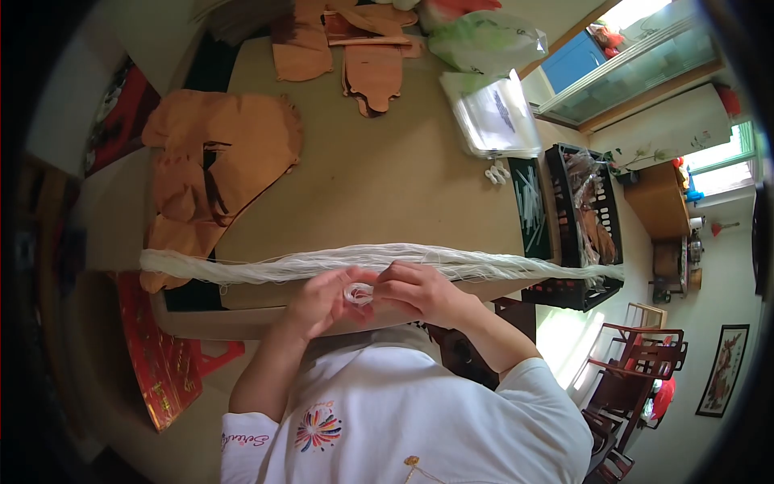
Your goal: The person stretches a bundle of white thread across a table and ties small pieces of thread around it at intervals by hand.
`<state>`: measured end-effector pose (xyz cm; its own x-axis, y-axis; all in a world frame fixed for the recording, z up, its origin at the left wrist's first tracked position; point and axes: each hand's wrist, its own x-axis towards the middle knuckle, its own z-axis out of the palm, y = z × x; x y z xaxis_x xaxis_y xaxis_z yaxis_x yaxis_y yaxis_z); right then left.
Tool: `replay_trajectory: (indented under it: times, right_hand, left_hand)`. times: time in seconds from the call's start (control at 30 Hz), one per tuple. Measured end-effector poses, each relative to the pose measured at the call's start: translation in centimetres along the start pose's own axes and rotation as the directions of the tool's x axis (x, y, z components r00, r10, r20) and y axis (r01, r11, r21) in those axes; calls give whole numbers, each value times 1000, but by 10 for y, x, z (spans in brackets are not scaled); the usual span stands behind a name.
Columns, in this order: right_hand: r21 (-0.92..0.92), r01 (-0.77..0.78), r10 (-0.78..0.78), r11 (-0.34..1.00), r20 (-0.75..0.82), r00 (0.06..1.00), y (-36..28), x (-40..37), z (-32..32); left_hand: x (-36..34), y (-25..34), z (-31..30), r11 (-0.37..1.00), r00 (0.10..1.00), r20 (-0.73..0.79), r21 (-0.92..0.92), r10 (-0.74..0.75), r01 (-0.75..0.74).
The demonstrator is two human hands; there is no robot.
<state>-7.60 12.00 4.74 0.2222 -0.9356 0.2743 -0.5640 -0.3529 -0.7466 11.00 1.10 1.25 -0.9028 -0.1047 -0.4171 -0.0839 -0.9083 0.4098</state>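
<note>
Near the front edge of the table (pixel 363 202), my left hand (pixel 326 298) and my right hand (pixel 419 292) meet around a small coil of white thread (pixel 358 294). The fingers of my left hand curl around the coil from one side. On its other side, my right hand pinches at it with thumb and fingers together. Just beyond both hands, a long bundle of white strands (pixel 282 268) stretches across the table, its far end reaching over a black crate. My fingers partly hide the middle of the bundle.
Brown-orange cut pieces (pixel 250 133) lie at the left and more (pixel 372 73) at the back. Clear plastic bags (pixel 496 117), small white items (pixel 497 172) and thin white sticks (pixel 529 202) are at the right, beside the black crate (pixel 560 173). Chairs (pixel 645 355) stand beyond.
</note>
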Motion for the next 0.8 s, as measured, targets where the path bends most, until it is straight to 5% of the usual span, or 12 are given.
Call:
replay_trajectory:
  times: [0.03,0.13,0.23,0.27,0.33,0.43,0.53,0.63,0.67,0.73,0.8]
  right_hand:
    - [31,-45,46,999,-23,999,1,-1,-1]
    - [221,-252,282,942,-116,952,5,-7,3]
    - [409,-375,466,832,-145,873,9,-13,12]
    - [462,-396,507,794,-143,850,10,-12,14]
    - [233,-413,450,880,-130,884,4,-10,9]
    - [-7,-293,292,956,-86,953,-16,-4,-3]
    - [3,-200,199,980,-128,972,-16,5,-8]
    - [148,-244,270,958,-186,945,5,9,5]
    - [204,-268,307,942,-193,932,18,7,12]
    - [16,-177,177,984,-137,975,14,-1,24]
    - [-171,-50,42,984,-51,998,-7,-2,25]
  left_hand:
    - [1,-7,-3,999,996,85,-49,23,-19]
    - [-2,-16,-7,841,946,-78,485,316,-240]
    - [-6,-21,27,190,632,66,925,772,-329]
    - [-6,-20,28,170,618,55,939,784,-299]
    - [-8,-20,30,129,591,38,963,806,-238]
    - [-5,-18,14,194,611,-29,959,791,-205]
    - [-9,-19,14,299,778,146,867,610,-398]
    - [-10,-26,23,786,888,-44,487,458,-381]
    - [-8,-25,22,774,852,-78,468,517,-427]
    - [-1,-22,15,738,760,-162,428,630,-521]
    - [4,-24,1,649,700,-201,604,686,-463]
